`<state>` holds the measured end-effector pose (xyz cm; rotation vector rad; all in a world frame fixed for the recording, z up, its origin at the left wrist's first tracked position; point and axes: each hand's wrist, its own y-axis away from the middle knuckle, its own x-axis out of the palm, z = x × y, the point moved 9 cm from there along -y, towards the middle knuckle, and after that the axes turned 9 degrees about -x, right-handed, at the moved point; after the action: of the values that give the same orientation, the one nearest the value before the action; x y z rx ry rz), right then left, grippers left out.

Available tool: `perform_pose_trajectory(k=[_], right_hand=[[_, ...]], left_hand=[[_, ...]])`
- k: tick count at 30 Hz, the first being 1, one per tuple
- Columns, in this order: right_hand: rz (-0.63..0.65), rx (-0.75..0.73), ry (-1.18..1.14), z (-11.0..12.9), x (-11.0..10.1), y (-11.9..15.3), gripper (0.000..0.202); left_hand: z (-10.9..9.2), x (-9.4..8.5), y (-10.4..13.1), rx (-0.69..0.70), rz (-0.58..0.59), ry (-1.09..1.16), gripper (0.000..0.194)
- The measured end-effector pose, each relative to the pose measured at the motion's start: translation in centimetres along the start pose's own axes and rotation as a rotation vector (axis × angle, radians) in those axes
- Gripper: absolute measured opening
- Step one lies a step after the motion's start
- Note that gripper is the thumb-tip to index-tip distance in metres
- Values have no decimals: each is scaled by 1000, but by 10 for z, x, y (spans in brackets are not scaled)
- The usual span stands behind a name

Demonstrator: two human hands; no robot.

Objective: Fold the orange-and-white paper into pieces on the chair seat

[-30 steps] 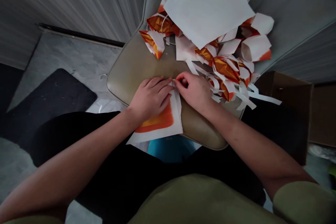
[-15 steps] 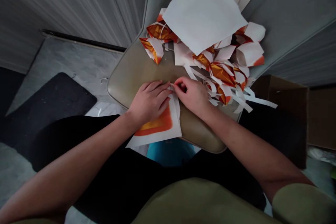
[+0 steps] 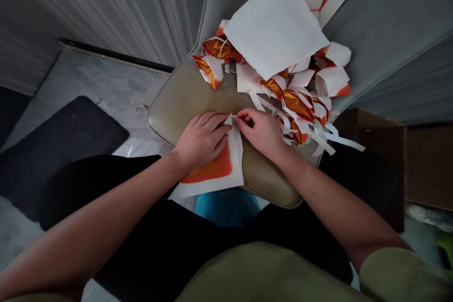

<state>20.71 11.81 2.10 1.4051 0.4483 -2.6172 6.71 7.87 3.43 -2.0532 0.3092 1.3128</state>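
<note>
A white paper sheet (image 3: 236, 170) with an orange and gold printed square lies over the near edge of a brownish chair seat (image 3: 180, 94). My left hand (image 3: 202, 140) rests flat on the sheet, fingers stretched out, covering part of the print. At the sheet's far corner, the thumb and forefinger of my right hand (image 3: 262, 131) pinch its edge, where a narrow strip along the right side looks creased or partly torn. Beyond my hands, crumpled orange and gold paper pieces (image 3: 297, 104) and white paper strips (image 3: 320, 139) lie heaped on the seat.
A large blank white sheet (image 3: 276, 23) lies over the heap, near the grey backrest (image 3: 389, 14). An open cardboard box (image 3: 378, 132) stands at right. Something blue (image 3: 226, 207) shows below the seat. A dark mat (image 3: 71, 137) lies on the floor at left.
The view has shifted slightly. My right fingers still pinch at the sheet's far corner, where a small white tip now stands out between the two hands. My left hand stays flat on the sheet.
</note>
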Motion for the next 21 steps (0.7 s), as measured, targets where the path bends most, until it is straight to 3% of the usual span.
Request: perform_pose_trajectory(k=[21], right_hand=[[-30, 5, 6, 1, -3, 2, 15]], left_hand=[[-6, -6, 2, 54, -60, -31, 28]])
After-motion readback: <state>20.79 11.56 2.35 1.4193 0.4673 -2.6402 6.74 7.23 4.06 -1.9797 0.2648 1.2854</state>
